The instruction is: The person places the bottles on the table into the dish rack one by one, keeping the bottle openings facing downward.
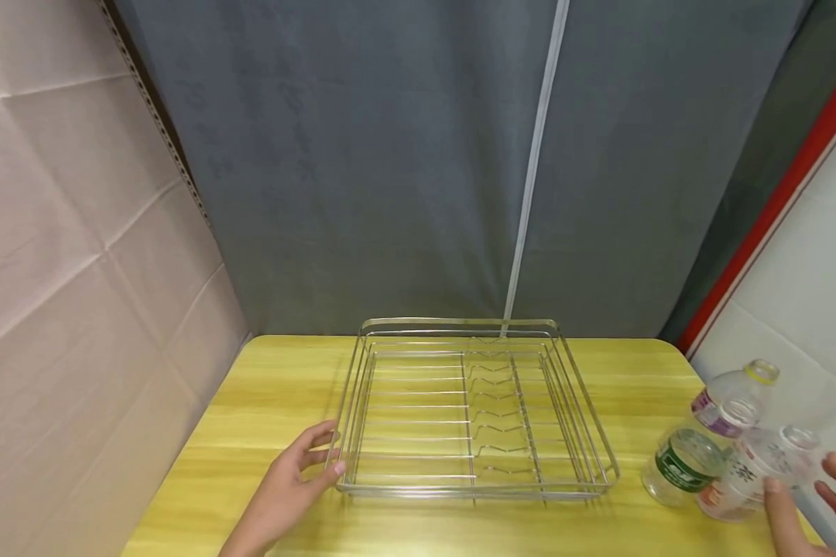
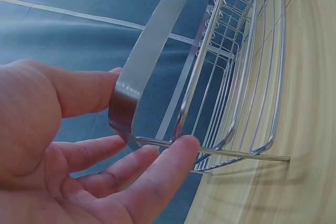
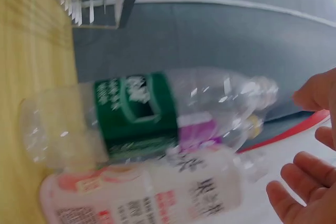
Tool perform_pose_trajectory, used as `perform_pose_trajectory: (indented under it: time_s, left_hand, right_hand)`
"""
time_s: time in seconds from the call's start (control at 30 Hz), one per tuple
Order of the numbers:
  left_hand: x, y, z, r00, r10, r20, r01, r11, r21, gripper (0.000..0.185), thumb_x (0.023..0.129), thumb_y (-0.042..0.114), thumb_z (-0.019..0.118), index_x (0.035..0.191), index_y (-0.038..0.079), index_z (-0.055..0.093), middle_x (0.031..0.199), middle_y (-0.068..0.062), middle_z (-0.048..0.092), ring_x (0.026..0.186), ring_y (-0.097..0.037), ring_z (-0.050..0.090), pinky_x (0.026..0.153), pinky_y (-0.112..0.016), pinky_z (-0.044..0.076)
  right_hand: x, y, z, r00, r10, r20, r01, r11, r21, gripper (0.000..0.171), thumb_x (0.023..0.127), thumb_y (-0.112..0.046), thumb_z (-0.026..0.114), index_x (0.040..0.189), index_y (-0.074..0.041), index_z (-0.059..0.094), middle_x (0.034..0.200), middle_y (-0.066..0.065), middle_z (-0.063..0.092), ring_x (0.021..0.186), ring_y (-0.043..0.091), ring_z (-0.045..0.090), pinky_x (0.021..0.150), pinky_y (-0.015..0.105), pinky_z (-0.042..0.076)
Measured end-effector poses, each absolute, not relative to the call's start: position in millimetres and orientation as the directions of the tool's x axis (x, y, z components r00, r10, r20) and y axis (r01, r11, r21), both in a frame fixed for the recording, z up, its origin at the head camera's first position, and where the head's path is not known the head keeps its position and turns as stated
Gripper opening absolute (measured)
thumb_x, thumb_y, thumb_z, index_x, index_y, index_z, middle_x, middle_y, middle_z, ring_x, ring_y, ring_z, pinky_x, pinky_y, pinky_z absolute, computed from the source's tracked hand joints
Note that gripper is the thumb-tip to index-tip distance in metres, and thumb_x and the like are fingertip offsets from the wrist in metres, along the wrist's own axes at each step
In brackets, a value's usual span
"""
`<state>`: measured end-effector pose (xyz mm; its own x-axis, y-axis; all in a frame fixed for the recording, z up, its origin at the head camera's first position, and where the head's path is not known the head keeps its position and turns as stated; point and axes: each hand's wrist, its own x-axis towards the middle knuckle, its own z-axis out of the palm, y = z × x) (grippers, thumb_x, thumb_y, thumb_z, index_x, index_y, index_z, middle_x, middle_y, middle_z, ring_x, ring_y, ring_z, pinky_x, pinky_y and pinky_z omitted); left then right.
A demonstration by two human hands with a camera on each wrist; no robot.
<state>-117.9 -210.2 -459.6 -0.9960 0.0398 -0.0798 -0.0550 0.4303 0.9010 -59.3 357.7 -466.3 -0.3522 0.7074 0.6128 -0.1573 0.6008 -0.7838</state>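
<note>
A wire dish rack [image 1: 474,410] [image 2: 236,77] sits on the yellow wooden table [image 1: 265,394]. My left hand [image 1: 292,480] [image 2: 94,145] rests open at the rack's near left corner, fingertips touching its rim. Three empty clear plastic bottles stand at the table's right edge: one with a green label [image 1: 679,464] [image 3: 136,114], one with a purple label [image 1: 728,406] [image 3: 202,129], one with a white and pink label [image 1: 752,472] [image 3: 147,195]. My right hand [image 1: 815,503] [image 3: 310,182] hovers open just right of the white-labelled bottle, with no visible grip on it.
A grey curtain [image 1: 425,155] hangs behind the table. A pale cloth wall [image 1: 63,271] closes the left side. To the right is a white wall with a red stripe [image 1: 766,216]. The table edge runs close to the bottles.
</note>
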Motion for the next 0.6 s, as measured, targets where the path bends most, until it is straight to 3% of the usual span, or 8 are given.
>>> perform_pose_trajectory:
  time_s: [0.17,0.3,0.6]
  left_hand:
    - [-118,-211,-461,-0.994,0.052,-0.095,-0.066,0.403,0.913,0.068,0.096,0.034,0.079,0.156,0.025,0.049,0.155,-0.006,0.057,0.135,-0.029,0.062,0.099,-0.048,0.062]
    - [-118,-213,-461,-0.994,0.058,-0.093,-0.064,0.389,0.919,0.068,0.096,0.033,0.079,0.156,0.025,0.049,0.154,-0.006,0.059,0.136,-0.03,0.061,0.101,-0.049,0.062]
    - [-116,-214,-463,-0.99,0.088,-0.108,-0.069,0.371,0.926,0.072,0.096,0.037,0.078,0.158,0.023,0.045,0.153,-0.011,0.058,0.139,-0.036,0.058,0.104,-0.05,0.06]
  right_hand:
    - [-69,358,-467,-0.327,0.821,0.467,-0.117,0.455,-0.883,0.059,0.082,-0.006,0.083,0.138,-0.018,0.069,0.128,-0.025,0.061,0.118,-0.007,0.059,0.108,0.013,0.048]
    - [-76,356,-466,-0.336,0.864,0.375,-0.05,0.381,-0.923,0.064,0.085,-0.011,0.083,0.145,-0.023,0.062,0.13,-0.027,0.055,0.123,-0.008,0.055,0.113,0.014,0.045]
    - [-83,366,-474,-0.34,0.86,0.38,-0.072,0.379,-0.922,0.067,0.084,-0.01,0.083,0.146,-0.022,0.061,0.137,-0.022,0.054,0.128,-0.002,0.052,0.11,0.013,0.046]
